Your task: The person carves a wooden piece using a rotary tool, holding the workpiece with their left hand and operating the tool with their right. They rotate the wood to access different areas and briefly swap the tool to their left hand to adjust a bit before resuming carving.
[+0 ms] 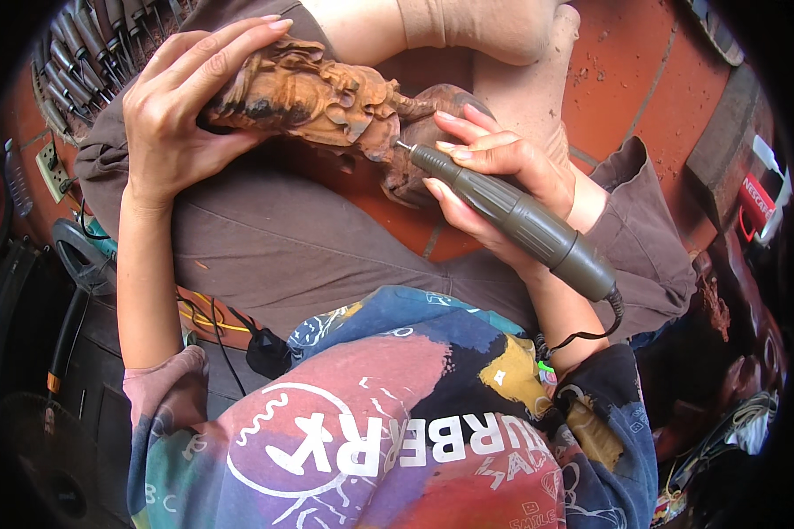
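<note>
Two hands work one reddish-brown wooden carving [313, 97], which lies across the seated person's lap, on the brown trousers [282, 238], its deeply cut, knobbly relief turned upward. The left hand [172, 110] wraps over the carving's left end, fingers curled around it to steady it. The right hand [494, 172] is closed in a pen-like grip around an olive-green rotary handpiece [512, 212], a smooth cylinder with a ribbed band, whose thin metal bit [403, 145] meets the wood at the carving's right end. A black coiled cord [591, 331] leaves the tool's rear. Good practice here, as a judgement: brace the tool hand against the workpiece, keep the bit at a shallow angle, and press lightly. At upper left a rack of dark-handled tools [84, 44] rests on the red tiled floor [626, 62].
</note>
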